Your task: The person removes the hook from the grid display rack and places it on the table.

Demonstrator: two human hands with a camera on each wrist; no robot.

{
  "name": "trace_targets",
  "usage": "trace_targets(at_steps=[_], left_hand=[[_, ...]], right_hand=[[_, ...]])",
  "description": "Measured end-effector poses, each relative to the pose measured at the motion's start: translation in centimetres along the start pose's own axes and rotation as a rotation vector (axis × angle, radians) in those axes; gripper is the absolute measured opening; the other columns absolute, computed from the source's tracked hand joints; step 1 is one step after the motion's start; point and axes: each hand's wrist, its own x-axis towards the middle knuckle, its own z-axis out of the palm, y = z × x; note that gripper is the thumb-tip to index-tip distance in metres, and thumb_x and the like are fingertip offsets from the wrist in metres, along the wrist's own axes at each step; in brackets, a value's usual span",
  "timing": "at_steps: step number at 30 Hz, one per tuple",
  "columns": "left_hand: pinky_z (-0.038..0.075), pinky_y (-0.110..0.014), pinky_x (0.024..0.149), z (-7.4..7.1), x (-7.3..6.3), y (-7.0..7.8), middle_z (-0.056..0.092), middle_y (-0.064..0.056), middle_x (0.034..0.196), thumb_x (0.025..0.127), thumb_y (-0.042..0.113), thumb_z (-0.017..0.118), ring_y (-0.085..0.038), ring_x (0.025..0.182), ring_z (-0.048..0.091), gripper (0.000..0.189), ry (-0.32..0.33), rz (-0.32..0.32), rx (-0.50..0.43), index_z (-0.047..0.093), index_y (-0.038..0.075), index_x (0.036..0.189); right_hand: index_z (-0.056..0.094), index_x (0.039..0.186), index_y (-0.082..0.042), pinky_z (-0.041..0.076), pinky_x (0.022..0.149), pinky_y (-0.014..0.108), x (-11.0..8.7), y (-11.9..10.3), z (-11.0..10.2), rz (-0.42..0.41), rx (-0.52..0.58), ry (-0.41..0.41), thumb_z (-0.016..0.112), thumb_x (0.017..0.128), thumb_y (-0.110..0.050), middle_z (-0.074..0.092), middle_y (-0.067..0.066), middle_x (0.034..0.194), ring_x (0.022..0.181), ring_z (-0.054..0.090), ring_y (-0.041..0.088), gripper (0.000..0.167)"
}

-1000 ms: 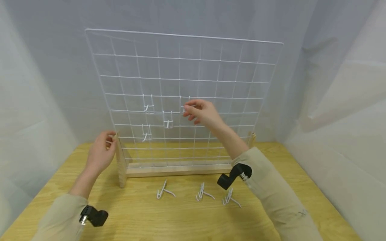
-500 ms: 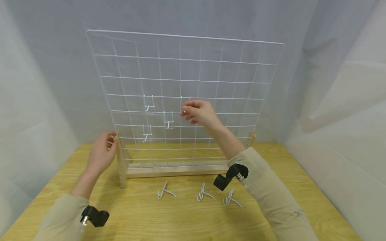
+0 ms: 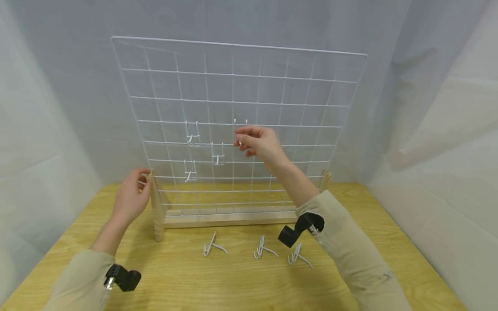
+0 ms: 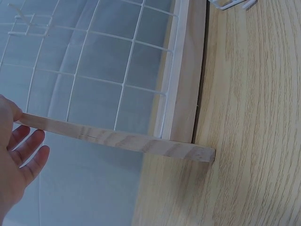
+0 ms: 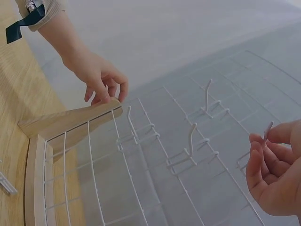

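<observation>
My right hand point(image 3: 264, 147) pinches the prong of a white wire hook point(image 5: 267, 130) at the white wire grid point(image 3: 258, 77). In the head view, this hook's two top ends show just above a horizontal wire. My fingers hide most of its body. At the left side, my left hand point(image 3: 131, 196) grips the top of the wooden upright point(image 4: 94, 134) between thumb and fingers. Three more hooks hang on the grid: an upper left hook point(image 3: 193, 135), a middle hook point(image 3: 218, 159) and a lower left hook point(image 3: 189, 171).
In front of the stand, a left loose hook point(image 3: 212, 245), a middle loose hook point(image 3: 261, 248) and a right loose hook point(image 3: 297, 255) lie on the wooden table point(image 3: 218, 285). A wooden base bar point(image 3: 229, 219) supports the grid. Pale sheeting point(image 3: 439, 129) surrounds the table.
The hook in my right hand has risen slightly, its top ends now above the horizontal wire. My left hand keeps its place on the upright.
</observation>
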Motion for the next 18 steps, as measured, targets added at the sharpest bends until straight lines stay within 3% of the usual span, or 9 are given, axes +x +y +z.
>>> trace_targets(at_steps=[5, 12, 18], left_hand=[[0.046, -0.046, 0.071, 0.0, 0.0, -0.1, 0.054, -0.025, 0.099, 0.093, 0.005, 0.047, -0.037, 0.085, 0.056, 0.029, 0.002, 0.001, 0.001, 0.047, -0.006, 0.119], [0.045, -0.045, 0.070, -0.2, -0.1, -0.1, 0.054, -0.025, 0.099, 0.093, 0.006, 0.047, -0.037, 0.085, 0.056, 0.029, -0.004, -0.008, 0.005, 0.047, -0.006, 0.120], [0.045, -0.049, 0.071, -0.2, 0.1, -0.1, 0.053, -0.026, 0.101, 0.094, 0.007, 0.046, -0.038, 0.087, 0.055, 0.031, -0.013, 0.000, 0.012, 0.046, -0.006, 0.121]], right_hand=[[0.061, 0.111, 0.003, 0.048, 0.061, 0.027, -0.6, 0.1, 0.0, -0.043, -0.051, -0.045, 0.056, 0.090, -0.002, 0.065, 0.007, 0.083, 0.071, 0.057, 0.017, 0.022], [0.062, 0.111, 0.001, 0.052, 0.067, 0.033, -1.8, 0.9, 0.2, -0.102, -0.198, -0.172, 0.057, 0.091, -0.005, 0.065, 0.013, 0.088, 0.071, 0.058, 0.016, 0.022], [0.061, 0.114, 0.003, 0.051, 0.067, 0.031, -2.9, 1.8, 0.9, -0.073, -0.229, -0.272, 0.056, 0.092, -0.005, 0.064, 0.019, 0.091, 0.072, 0.057, 0.018, 0.024]])
